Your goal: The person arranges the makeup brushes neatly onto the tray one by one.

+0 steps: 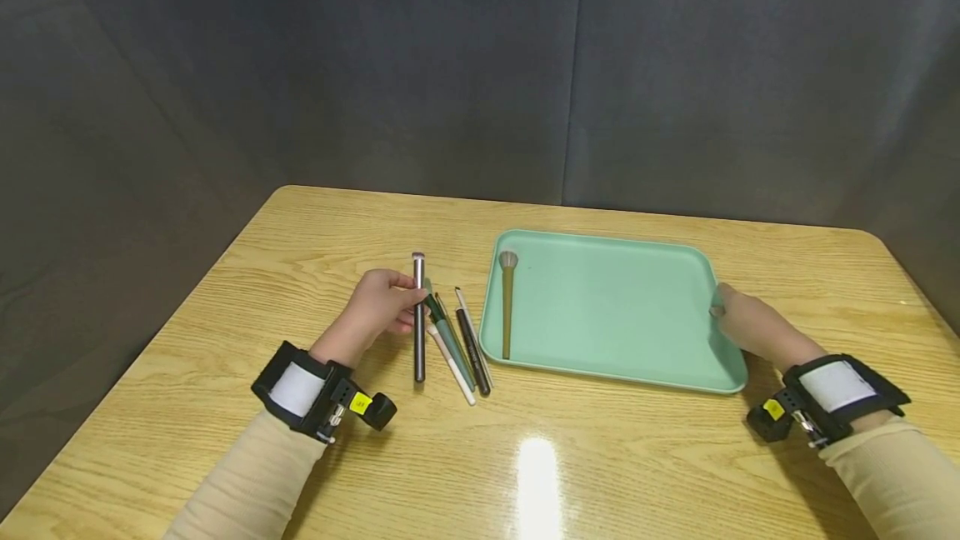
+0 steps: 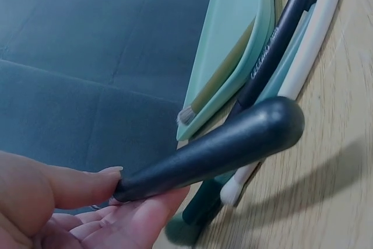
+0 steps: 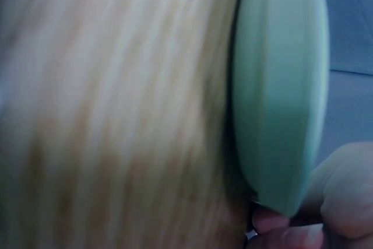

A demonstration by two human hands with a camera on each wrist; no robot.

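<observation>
Wooden table point(image 1: 225, 290): left hand point(image 1: 375, 307) pinches a dark brush point(image 1: 418, 317); only the wrist view shows the right hand point(image 3: 344, 202) gripping the tray's point(image 3: 280, 86) rim.

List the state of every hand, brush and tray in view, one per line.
left hand: pinching the dark brush
dark brush: held, by the pile
brush pile: flat on table, left of tray
olive brush: lying in tray, bristles away
tray: on table
right hand: gripping tray's right rim

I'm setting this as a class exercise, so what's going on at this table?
A person sits at a wooden table. The left hand pinches a dark brush handle beside a few more brushes lying on the wood. The right hand grips the right rim of a green tray, where one brush already lies.
</observation>
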